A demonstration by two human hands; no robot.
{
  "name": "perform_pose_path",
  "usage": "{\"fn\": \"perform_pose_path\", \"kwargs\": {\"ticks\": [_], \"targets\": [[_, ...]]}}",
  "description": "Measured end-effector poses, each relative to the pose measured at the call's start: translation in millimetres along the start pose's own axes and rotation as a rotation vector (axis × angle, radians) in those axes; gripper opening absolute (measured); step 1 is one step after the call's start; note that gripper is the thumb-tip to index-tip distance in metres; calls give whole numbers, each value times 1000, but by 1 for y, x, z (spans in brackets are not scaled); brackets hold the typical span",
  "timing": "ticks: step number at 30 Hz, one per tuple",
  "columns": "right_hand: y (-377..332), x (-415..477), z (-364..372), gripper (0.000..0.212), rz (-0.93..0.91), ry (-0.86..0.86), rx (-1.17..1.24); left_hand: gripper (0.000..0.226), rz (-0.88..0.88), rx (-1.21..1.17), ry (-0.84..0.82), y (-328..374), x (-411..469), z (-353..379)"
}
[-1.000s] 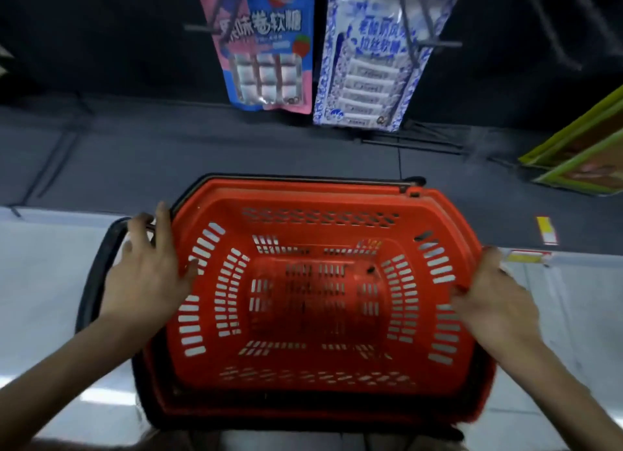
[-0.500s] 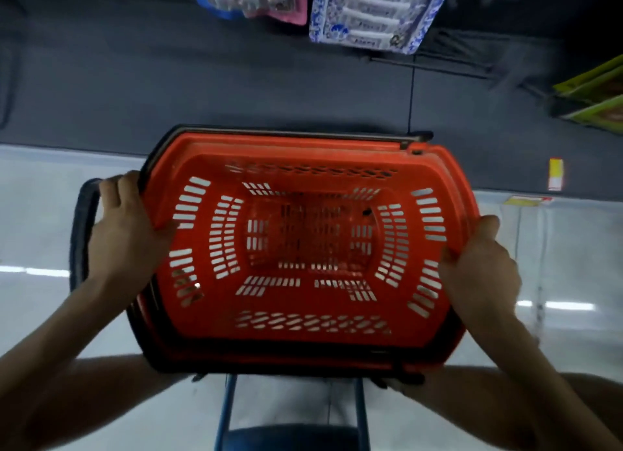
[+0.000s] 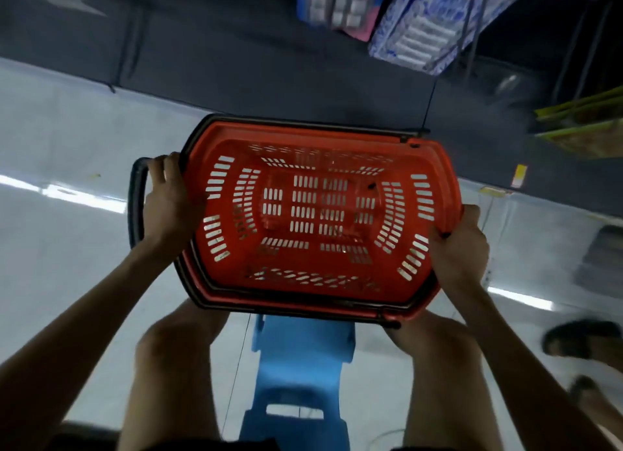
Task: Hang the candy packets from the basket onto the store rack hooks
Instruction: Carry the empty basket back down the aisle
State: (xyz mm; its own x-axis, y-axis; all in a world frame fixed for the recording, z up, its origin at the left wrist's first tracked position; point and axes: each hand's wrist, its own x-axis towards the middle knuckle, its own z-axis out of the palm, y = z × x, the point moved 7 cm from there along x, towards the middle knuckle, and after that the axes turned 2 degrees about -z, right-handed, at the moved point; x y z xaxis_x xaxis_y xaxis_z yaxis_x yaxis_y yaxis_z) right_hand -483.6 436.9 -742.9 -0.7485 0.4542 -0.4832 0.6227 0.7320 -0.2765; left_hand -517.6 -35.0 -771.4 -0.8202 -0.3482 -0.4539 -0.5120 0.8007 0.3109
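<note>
An orange slotted basket (image 3: pixel 438 167) with black handles is held in front of me above a blue stool; no packets show inside it. My left hand (image 3: pixel 172 201) grips its left rim, beside the black handle (image 3: pixel 135 201) that sticks out to the left. My right hand (image 3: pixel 460 245) grips the right rim. On the dark rack at the top hang a pink-and-blue candy packet (image 3: pixel 340 6) and a blue-and-white candy packet (image 3: pixel 421 33), both partly cut off by the frame's top edge.
A blue plastic stool (image 3: pixel 300 366) stands on the pale floor between my knees. Yellow-green packets (image 3: pixel 586 127) lie at the right edge on the rack's dark base. A dark sandal (image 3: pixel 583 343) and a dark grey object (image 3: pixel 603 262) sit on the floor at the right.
The view has tilted down and swung, so the hanging packets slid to the upper right. The basket stays in both hands and looks smaller and tilted, with the stool and my knees showing below.
</note>
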Motion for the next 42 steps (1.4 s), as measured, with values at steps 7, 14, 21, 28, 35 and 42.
{"fn": "perform_pose_path", "kwargs": {"ticks": [7, 14, 21, 28, 35, 42], "targets": [[-126, -57, -75, 44, -230, -36, -70, 60, -41, -78, 38, -31, -48, -157], [-265, -96, -106, 36, -456, -92, -158, 61, -156, -136, 125, -91, -99, -292], [-418, -172, -127, 39, -787, -152, -274, 76, -357, -195, 272, -170, -187, -401], [-573, -280, -114, 40, -1097, -202, -355, 99, -532, -317, 442, -265, -276, -486], [-730, -408, -63, 46, -1338, -239, -351, 113, -641, -406, 560, -369, -324, -562], [-858, -510, -21, 40, -1514, -232, -283, 105, -711, -325, 699, -452, -346, -661]]}}
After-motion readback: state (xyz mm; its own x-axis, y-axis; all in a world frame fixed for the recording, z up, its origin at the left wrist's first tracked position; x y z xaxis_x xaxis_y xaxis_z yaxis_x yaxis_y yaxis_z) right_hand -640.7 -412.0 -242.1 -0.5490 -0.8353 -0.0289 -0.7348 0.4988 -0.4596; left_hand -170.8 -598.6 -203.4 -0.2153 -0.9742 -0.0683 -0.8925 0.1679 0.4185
